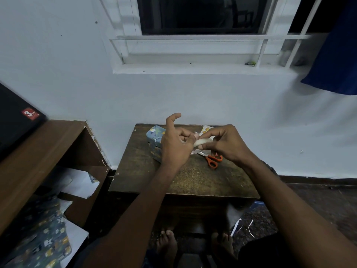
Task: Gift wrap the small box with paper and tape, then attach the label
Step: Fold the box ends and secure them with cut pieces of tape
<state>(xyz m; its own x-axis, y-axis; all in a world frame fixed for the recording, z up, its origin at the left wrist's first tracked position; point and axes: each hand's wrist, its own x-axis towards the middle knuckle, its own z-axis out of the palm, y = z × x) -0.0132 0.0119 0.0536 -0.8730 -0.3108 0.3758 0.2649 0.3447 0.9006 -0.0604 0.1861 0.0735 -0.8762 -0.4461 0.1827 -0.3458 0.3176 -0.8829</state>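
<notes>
A small box wrapped in blue patterned paper sits at the back left of the small wooden table. My right hand grips a roll of clear tape above the table. My left hand is beside the roll, its fingertips pinching at the roll's edge with the index finger raised. The left hand partly hides the box. A scrap of patterned paper shows behind my right hand.
Orange-handled scissors lie on the table under my hands. A brown shelf unit stands to the left, holding paper sheets. Patterned wrapping paper lies lower left. My bare feet show under the table.
</notes>
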